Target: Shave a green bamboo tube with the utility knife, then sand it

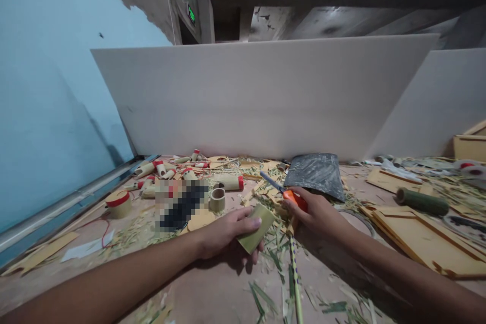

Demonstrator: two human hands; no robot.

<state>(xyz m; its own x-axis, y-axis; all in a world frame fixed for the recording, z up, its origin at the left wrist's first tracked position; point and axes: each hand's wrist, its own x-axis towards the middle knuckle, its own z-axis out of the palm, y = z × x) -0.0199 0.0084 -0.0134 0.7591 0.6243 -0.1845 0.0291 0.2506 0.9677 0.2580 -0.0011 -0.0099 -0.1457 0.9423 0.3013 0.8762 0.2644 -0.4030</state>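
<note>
My left hand (pixel 228 233) is closed round a short pale-green piece of bamboo (pixel 258 228), its thumb pressed on the top face. In my right hand (pixel 315 210) is a knife (pixel 293 198) with an orange handle and a long dark blade pointing away to the upper left. The blade is apart from the bamboo piece. Below the right hand, a thin yellow-green stick (pixel 296 283) with a spotted upper part lies on the table. A short hollow bamboo ring (pixel 217 200) stands just beyond my left hand.
Bamboo tubes with red ends (pixel 230 182) crowd the back left, near a red-topped bamboo cup (pixel 118 204). A dark grey sheet (pixel 316 174) lies beyond my right hand. To the right are wooden frames (pixel 429 238) and a green bamboo tube (pixel 421 201). A white panel (pixel 266 101) stands behind.
</note>
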